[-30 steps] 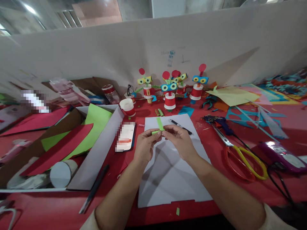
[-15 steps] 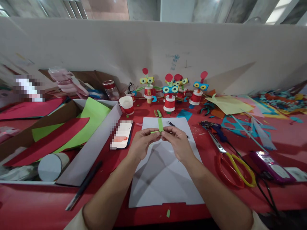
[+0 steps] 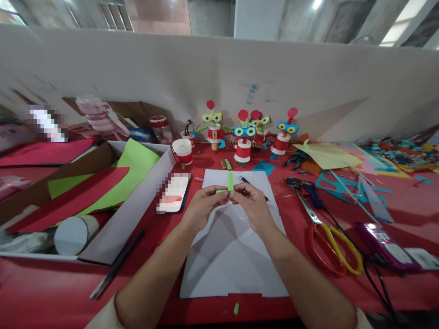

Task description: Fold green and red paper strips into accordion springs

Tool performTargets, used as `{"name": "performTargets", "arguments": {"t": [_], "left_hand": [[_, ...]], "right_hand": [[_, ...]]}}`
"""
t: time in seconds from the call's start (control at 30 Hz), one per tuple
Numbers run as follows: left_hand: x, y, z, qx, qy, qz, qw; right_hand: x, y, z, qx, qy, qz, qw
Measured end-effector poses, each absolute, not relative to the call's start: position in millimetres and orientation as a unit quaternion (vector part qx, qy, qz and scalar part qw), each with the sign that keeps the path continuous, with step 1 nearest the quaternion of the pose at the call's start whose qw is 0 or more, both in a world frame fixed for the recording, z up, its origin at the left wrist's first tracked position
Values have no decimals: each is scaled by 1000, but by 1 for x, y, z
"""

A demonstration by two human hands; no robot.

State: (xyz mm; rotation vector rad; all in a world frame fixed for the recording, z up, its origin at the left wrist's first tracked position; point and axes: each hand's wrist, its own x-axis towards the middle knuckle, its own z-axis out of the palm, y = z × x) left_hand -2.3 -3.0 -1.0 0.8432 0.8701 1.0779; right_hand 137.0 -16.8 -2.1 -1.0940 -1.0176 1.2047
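One left hand [image 3: 201,208] and one right hand [image 3: 256,208] pinch green paper [image 3: 230,181] at its corner over the far part of the white sheet [image 3: 235,260], likely light and easily creased, best held gently there.

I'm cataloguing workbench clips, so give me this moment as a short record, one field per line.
Left hand: pinching green paper strip
Right hand: pinching the same piece, beside the left
Under hands: white sheet; black pen on it
Person's left: phone, open box with coloured paper
Person's right: scissors, purple device
Behind: four cup figures
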Motion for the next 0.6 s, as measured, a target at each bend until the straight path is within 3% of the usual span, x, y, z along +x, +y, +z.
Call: {"name": "performTargets", "arguments": {"t": [0.27,0.6], "left_hand": [[3,-3,0,219,354,498,761],[7,-2,-18,219,349,505,759]], "right_hand": [[140,-16,3,-447,-369,540,611],[135,-18,-1,-442,-367,560,598]]}}
